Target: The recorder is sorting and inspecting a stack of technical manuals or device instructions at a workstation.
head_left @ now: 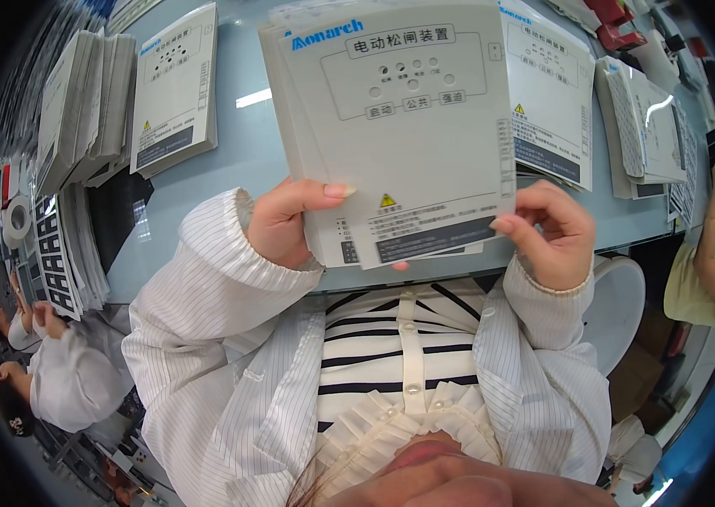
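Tilted up in front of me is a small stack of light grey printed panel sheets (425,160), with a blue heading, rows of little holes, a yellow warning triangle and a dark band. My left hand (285,220) grips the stack by its lower left side, thumb on the front and fingers behind. At the lower right corner, my right hand (551,232) pinches the front sheet between thumb and fingers. That sheet sits slightly askew from those behind it, whose edges show at the left and bottom.
Taller piles of similar sheets stand at the left (87,110) and beside them (176,93). More lie behind my right hand (551,93) and farther right (644,127). A white bin (623,304) is below the glass-topped table's (239,135) edge. Other people work at both sides.
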Tool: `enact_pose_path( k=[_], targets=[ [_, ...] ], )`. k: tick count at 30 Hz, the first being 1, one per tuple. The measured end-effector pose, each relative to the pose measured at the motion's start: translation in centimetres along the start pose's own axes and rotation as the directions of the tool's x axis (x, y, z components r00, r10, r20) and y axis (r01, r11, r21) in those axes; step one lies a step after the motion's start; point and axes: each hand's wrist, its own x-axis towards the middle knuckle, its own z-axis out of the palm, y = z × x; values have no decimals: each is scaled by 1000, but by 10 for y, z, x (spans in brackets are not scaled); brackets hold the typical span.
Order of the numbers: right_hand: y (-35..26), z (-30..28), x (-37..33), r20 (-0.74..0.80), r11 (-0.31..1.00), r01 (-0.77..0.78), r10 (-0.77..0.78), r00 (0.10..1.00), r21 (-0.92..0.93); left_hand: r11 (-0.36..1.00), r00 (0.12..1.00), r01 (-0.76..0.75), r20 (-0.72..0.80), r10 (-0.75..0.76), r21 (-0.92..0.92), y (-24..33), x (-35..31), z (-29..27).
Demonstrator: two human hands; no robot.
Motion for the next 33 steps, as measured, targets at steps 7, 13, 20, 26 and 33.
enact_pose_path(
  k=[7, 13, 20, 26, 33],
  targets=[
    [13, -32, 1, -324, 999, 31, -26, 946, 10, 1000, 997, -24, 74, 25, -13, 0, 1, 0],
    [29, -56, 5, -513, 999, -22, 44, 858, 48, 999, 999, -33, 26, 34, -41, 2, 0, 5],
    [41, -54, 10, -560, 997, -77, 73, 825, 17, 999, 999, -51, 8, 51, -14, 3, 1, 6],
    [45, -53, 13, -615, 996, -62, 5, 788, -71, 999, 999, -48, -9, 48, 3, 3, 1, 9],
    [41, -52, 11, -605, 997, -23, 62, 794, 71, 999, 998, -53, -19, 53, -1, 4, 1, 9]
  ],
)
